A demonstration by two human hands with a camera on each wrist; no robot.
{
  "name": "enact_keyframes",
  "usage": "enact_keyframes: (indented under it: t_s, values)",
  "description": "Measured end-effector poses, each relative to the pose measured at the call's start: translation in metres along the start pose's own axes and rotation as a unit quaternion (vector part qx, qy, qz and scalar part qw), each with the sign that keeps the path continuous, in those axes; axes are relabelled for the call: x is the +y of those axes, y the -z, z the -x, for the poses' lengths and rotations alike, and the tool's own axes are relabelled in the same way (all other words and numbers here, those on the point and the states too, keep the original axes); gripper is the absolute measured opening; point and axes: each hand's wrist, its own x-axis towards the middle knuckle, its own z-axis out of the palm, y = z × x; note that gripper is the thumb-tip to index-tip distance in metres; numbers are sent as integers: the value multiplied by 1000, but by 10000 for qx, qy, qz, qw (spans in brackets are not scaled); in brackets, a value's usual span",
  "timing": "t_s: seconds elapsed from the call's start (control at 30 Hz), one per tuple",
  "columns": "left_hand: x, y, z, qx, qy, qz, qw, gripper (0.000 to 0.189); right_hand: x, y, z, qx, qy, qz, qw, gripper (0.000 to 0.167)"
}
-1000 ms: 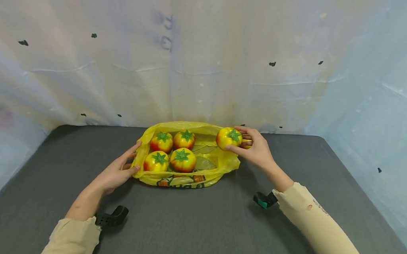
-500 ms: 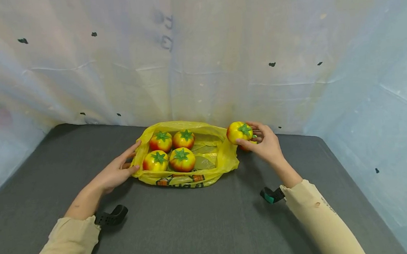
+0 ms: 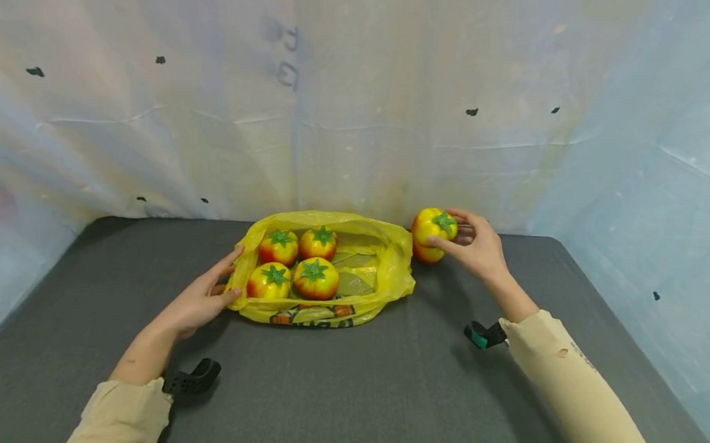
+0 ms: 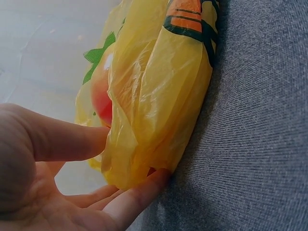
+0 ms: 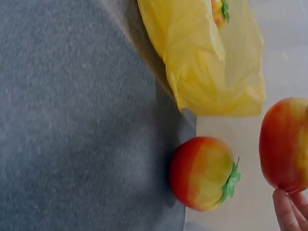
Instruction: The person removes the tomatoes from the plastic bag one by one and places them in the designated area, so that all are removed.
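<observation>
A yellow plastic bag lies spread on the table with its mouth facing up, and several red-and-yellow tomatoes with green star-shaped tops sit in its left half. My left hand holds the bag's left end between thumb and fingers, as the left wrist view shows with the bag's folded end. Just past the bag's right end, my right hand grips a tomato by its sides, raised off the table. Below it another tomato rests on the table, mostly covered in the head view.
The dark grey table reaches back to a pale plastic sheet hanging as a wall. Another sheet rises along the right side. Both wrists carry black camera mounts.
My right hand has carried its tomato from over the bag's right end to the right, out beyond the rim. The left hand keeps its place on the bag.
</observation>
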Motion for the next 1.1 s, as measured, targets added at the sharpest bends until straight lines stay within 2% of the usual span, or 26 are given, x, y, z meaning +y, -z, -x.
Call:
enact_keyframes:
  t_s: [0.17,0.4,0.63,0.83,1.1]
  values:
    - [-2,1,3,-30,3,119,9999,77,5,4,-2,158,-3,82,9998,70]
    - [-2,1,4,-66,68,189,9998,77,13,11,-2,349,-397,118,9985,75]
    - [-1,1,3,-69,29,196,9998,77,24,17,-5,422,-521,210,9975,75]
    - [0,2,1,-45,17,198,9998,77,31,22,-6,578,-717,264,9954,75]
    - [-2,2,1,-120,-37,222,9997,76,44,26,-4,590,-1038,325,9923,75]
